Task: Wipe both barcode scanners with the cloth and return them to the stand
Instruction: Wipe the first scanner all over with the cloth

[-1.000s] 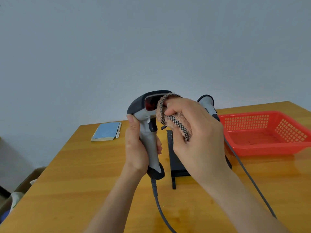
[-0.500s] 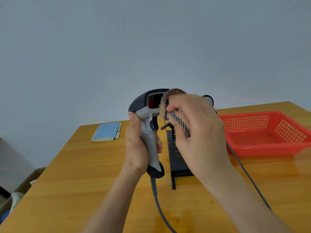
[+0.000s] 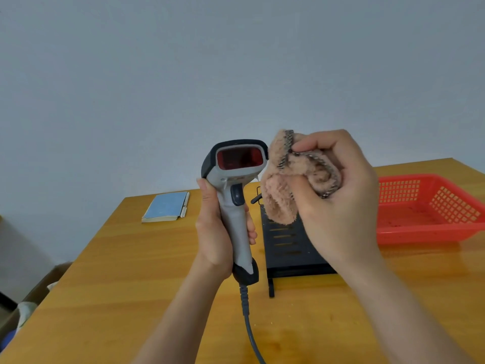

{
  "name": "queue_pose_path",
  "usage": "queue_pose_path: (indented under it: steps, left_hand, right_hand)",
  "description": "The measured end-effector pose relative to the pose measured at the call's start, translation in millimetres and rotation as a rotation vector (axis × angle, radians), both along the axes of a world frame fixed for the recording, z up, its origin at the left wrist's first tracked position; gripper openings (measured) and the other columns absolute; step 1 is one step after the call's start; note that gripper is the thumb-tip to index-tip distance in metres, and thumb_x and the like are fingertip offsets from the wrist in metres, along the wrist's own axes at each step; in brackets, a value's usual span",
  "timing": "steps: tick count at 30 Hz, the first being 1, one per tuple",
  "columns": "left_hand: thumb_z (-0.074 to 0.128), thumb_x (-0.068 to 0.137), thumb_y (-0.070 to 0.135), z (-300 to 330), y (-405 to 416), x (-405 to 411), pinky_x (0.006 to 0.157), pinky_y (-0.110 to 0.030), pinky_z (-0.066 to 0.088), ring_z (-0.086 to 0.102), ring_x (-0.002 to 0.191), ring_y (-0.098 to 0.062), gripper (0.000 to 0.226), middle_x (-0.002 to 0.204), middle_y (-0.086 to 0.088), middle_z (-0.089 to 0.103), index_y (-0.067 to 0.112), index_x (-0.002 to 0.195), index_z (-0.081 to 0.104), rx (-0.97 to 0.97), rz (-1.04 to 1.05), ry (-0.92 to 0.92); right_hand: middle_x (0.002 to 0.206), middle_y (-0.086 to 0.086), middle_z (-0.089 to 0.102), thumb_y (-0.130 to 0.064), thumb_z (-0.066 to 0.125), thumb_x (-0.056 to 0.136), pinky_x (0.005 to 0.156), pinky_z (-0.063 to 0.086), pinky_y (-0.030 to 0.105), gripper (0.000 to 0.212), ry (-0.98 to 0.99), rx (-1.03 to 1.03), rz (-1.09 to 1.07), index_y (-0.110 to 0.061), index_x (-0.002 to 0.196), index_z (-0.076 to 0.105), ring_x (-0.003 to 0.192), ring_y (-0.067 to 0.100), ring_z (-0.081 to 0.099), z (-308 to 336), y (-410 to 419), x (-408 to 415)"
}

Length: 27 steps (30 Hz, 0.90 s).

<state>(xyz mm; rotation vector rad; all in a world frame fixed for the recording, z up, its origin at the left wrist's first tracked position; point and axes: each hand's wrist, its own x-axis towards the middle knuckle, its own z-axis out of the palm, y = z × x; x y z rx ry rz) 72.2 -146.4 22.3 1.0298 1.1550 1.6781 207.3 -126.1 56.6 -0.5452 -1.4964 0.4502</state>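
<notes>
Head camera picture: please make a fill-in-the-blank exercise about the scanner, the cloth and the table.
1. The left hand holds the scanner by its ____.
2. The right hand holds a pink ____.
3. The basket on the table has the colour ____.
4. The scanner's window is ____ by the cloth.

Missing words: handle; cloth; red; uncovered

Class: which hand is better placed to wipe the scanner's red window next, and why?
The right hand. It grips the cloth bunched just beside the scanner head, whose window faces the camera uncovered. The left hand is wrapped round the handle, steadying it.
</notes>
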Motion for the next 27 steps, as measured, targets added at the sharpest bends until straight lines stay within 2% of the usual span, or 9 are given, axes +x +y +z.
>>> queue_pose_path:
  steps: [3, 6, 9, 13, 15, 17, 20, 24, 27]
  left_hand:
    - [0.019, 0.082, 0.071, -1.7, 0.2, 4.5, 0.040, -0.024, 0.040, 0.043, 0.038, -0.020, 0.078, 0.047, -0.013, 0.047, 0.006, 0.055, 0.052, -0.003, -0.032, -0.021]
    - [0.021, 0.082, 0.072, -4.0, 0.6, 2.8, 0.040, -0.027, 0.041, 0.044, 0.039, -0.021, 0.078, 0.047, -0.013, 0.048, 0.007, 0.053, 0.054, -0.020, -0.008, -0.031]
    - [0.022, 0.083, 0.073, -4.0, 0.3, 2.5, 0.042, -0.027, 0.041, 0.044, 0.040, -0.021, 0.078, 0.048, -0.013, 0.048, 0.009, 0.052, 0.055, -0.036, -0.003, -0.046]
    - [0.021, 0.085, 0.073, -2.5, 2.5, 2.8, 0.042, -0.027, 0.040, 0.044, 0.043, -0.021, 0.079, 0.050, -0.011, 0.049, 0.011, 0.054, 0.061, -0.024, -0.002, -0.063]
    - [0.022, 0.085, 0.073, -2.3, 2.7, 2.1, 0.043, -0.026, 0.041, 0.045, 0.043, -0.021, 0.079, 0.051, -0.011, 0.050, 0.013, 0.055, 0.063, -0.018, -0.007, -0.061]
    - [0.023, 0.087, 0.072, -3.0, 2.3, -0.8, 0.042, -0.026, 0.041, 0.046, 0.043, -0.020, 0.078, 0.052, -0.011, 0.050, 0.009, 0.060, 0.061, -0.027, -0.009, -0.068]
    - [0.029, 0.088, 0.076, -4.6, 1.0, -5.5, 0.042, -0.026, 0.043, 0.047, 0.043, -0.020, 0.079, 0.052, -0.011, 0.050, 0.004, 0.069, 0.057, -0.026, -0.033, -0.046]
    - [0.040, 0.069, 0.086, -7.3, 1.5, -5.8, 0.047, -0.028, 0.045, 0.049, 0.044, -0.018, 0.076, 0.052, -0.008, 0.052, 0.014, 0.058, 0.062, -0.015, -0.079, 0.094]
    - [0.059, 0.046, 0.094, -10.3, 5.1, -6.4, 0.044, -0.027, 0.045, 0.050, 0.042, -0.017, 0.087, 0.052, -0.006, 0.054, 0.010, 0.067, 0.057, 0.037, -0.039, 0.190]
  right_hand:
    - [0.089, -0.006, 0.062, 0.009, 0.065, 0.078, 0.069, 0.043, 0.007, 0.027, -0.139, 0.055, -0.027, -0.013, 0.095, 0.063, 0.084, 0.000, 0.061, -6.9, 1.9, -6.7]
    - [0.093, -0.001, 0.064, 0.006, 0.065, 0.075, 0.074, 0.044, 0.009, 0.024, -0.202, 0.115, -0.107, -0.009, 0.094, 0.066, 0.089, 0.011, 0.062, -14.2, 4.7, -9.1]
    - [0.089, -0.007, 0.061, 0.007, 0.064, 0.073, 0.072, 0.040, 0.007, 0.026, -0.178, 0.102, -0.121, -0.009, 0.093, 0.066, 0.085, 0.011, 0.061, -18.6, 4.3, -10.1]
    - [0.087, -0.005, 0.062, 0.007, 0.063, 0.073, 0.068, 0.041, 0.008, 0.027, -0.161, 0.075, -0.067, -0.010, 0.093, 0.065, 0.080, 0.009, 0.061, -25.2, 0.4, -13.4]
    - [0.085, -0.008, 0.061, 0.011, 0.062, 0.072, 0.067, 0.040, 0.006, 0.031, -0.154, 0.061, -0.020, -0.012, 0.092, 0.064, 0.079, 0.003, 0.059, -24.7, 0.0, -11.5]
    - [0.084, -0.014, 0.060, 0.014, 0.061, 0.071, 0.065, 0.041, 0.005, 0.034, -0.114, 0.027, 0.026, -0.014, 0.090, 0.062, 0.080, -0.003, 0.060, -21.0, 0.1, -7.5]
    - [0.088, -0.013, 0.063, 0.016, 0.062, 0.074, 0.069, 0.045, 0.009, 0.035, -0.015, -0.007, 0.018, -0.015, 0.089, 0.060, 0.085, 0.000, 0.063, -14.3, 1.5, -3.7]
    - [0.088, -0.011, 0.062, 0.010, 0.062, 0.076, 0.071, 0.046, 0.012, 0.032, -0.063, 0.017, -0.049, -0.018, 0.092, 0.060, 0.086, 0.003, 0.062, -11.2, 4.3, -5.7]
    - [0.088, -0.012, 0.058, 0.009, 0.064, 0.074, 0.071, 0.046, 0.012, 0.030, -0.149, 0.062, -0.106, -0.016, 0.092, 0.063, 0.086, 0.013, 0.062, -13.4, 2.6, -7.5]
